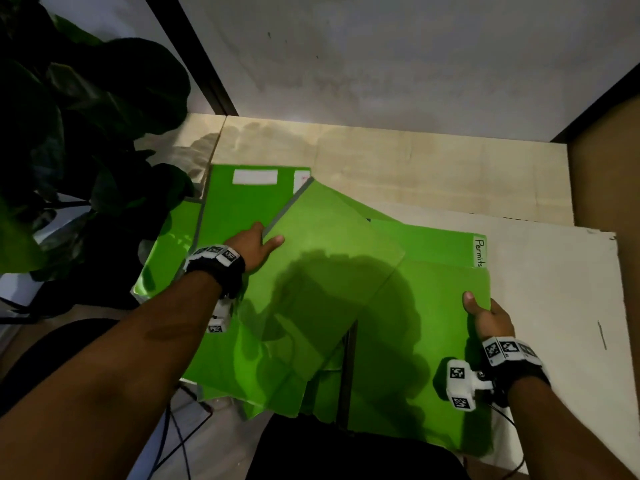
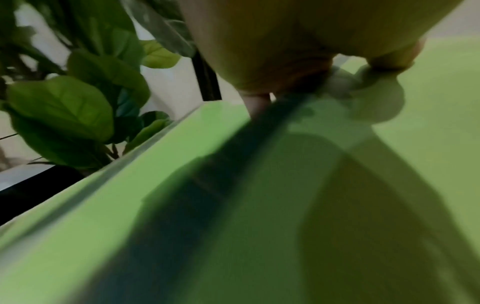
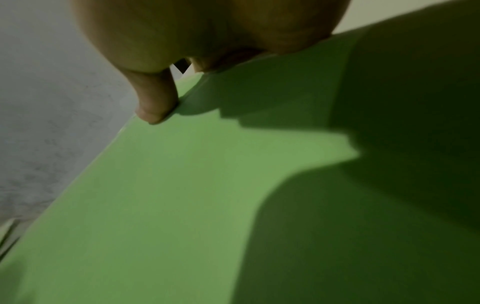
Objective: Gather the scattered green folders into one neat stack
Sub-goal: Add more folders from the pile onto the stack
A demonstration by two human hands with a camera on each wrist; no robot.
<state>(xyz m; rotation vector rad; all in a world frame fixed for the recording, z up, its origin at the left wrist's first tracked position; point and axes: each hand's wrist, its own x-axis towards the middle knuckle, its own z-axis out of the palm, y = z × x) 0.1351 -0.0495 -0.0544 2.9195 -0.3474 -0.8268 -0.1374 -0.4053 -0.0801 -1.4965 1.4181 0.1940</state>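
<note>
Several green folders lie fanned over a pale wooden table [image 1: 415, 161]. My left hand [image 1: 254, 245] pinches the left edge of a tilted green folder [image 1: 329, 258] on top of the pile, thumb above and fingers beneath. In the left wrist view that folder [image 2: 428, 123] fills the right side. My right hand [image 1: 483, 311] grips the right edge of the near-right green folder [image 1: 426, 358], thumb on top; the right wrist view shows the thumb on its surface [image 3: 182, 185]. A folder with a white label [image 1: 242, 206] lies at the back left, and one tabbed "Permits" [image 1: 436, 240] at the right.
A large dark-leaved plant [image 1: 79, 116] crowds the table's left side. A grey wall [image 1: 381, 64] stands behind. A pale board [image 1: 554, 289] lies under the right folders. Cables [image 1: 173, 441] hang below the front edge, and a dark chair [image 1: 346, 452] sits in front.
</note>
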